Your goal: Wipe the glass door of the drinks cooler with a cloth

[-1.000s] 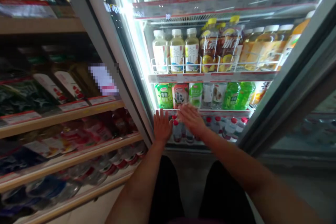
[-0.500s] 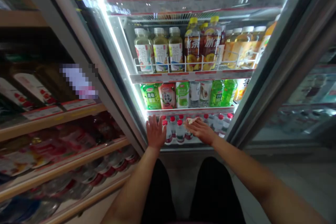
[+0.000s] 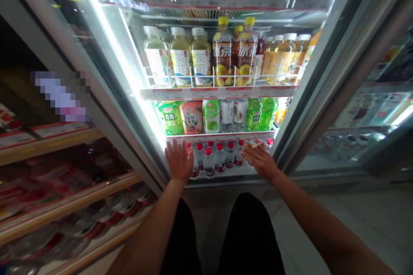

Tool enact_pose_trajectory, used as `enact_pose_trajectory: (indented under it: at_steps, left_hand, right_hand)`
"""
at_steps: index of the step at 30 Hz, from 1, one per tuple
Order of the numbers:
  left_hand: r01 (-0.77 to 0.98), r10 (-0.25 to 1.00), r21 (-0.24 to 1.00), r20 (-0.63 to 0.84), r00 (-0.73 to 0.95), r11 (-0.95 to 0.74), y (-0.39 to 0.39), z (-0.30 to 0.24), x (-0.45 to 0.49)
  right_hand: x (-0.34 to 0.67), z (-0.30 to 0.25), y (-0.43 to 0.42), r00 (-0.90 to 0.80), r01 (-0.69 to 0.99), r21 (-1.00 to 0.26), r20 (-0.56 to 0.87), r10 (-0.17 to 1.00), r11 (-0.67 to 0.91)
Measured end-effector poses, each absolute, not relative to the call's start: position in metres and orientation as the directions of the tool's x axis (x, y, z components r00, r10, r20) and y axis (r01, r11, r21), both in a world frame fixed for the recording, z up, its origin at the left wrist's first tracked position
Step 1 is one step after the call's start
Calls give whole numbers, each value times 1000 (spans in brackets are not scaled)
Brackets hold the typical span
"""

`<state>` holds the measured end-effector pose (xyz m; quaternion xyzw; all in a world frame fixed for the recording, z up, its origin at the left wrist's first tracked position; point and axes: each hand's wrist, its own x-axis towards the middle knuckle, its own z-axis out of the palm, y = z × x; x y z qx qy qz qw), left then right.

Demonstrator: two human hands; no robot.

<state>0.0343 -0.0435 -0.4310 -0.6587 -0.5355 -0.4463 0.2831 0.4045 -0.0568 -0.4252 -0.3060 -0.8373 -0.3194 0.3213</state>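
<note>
A closed glass door of a drinks fridge stands before me, with reflections across it. My left hand [image 3: 179, 161] lies flat against the lower glass, fingers spread, at the left side. Towards the right side, my right hand [image 3: 262, 161] presses a crumpled pale cloth [image 3: 254, 145] to the glass; whether it is cloth or paper I cannot tell. Behind the glass, between my hands, stand several clear bottles with red caps [image 3: 220, 159]. Just above is a shelf edge [image 3: 222, 137] carrying green and red drink bottles [image 3: 192, 118].
Higher up, tea bottles [image 3: 202, 60] line a wire-fronted shelf. Metal door frames [image 3: 322, 90] border the glass on both sides. At left are wooden-edged shelves [image 3: 80, 197] of bottles. My black-clad knees [image 3: 250, 227] are close below, above a grey floor [image 3: 309, 219].
My right hand has slid right across the glass with the cloth, uncovering more red-capped bottles. My left hand stays about where it was on the glass. The view has turned slightly right.
</note>
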Motion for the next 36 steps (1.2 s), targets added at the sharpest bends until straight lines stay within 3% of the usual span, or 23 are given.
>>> enact_pose_trajectory:
  at_steps: [5, 10, 17, 25, 29, 36]
  left_hand:
    - [946, 500, 194, 865, -41, -258, -43, -432, 36]
    - [934, 488, 200, 872, -32, -296, -42, -432, 36]
    - [959, 462, 151, 887, -24, -239, -40, -434, 38]
    - [955, 450, 162, 892, -34, -247, -61, -415, 53]
    - [951, 447, 163, 894, -29, -264, -69, -410, 51]
    - [955, 460, 101, 887, 41, -280, -75, -409, 37]
  right_hand:
    - [429, -435, -58, -344, 867, 154, 874, 344, 474]
    - [439, -459, -63, -280, 884, 95, 892, 355, 457]
    - [447, -421, -51, -7, 926, -100, 960, 279, 365]
    - [426, -374, -42, 54, 895, -150, 971, 232, 420]
    - [401, -359, -41, -12, 885, -77, 982, 189, 459]
    - [340, -370, -45, -203, 847, 47, 949, 240, 529]
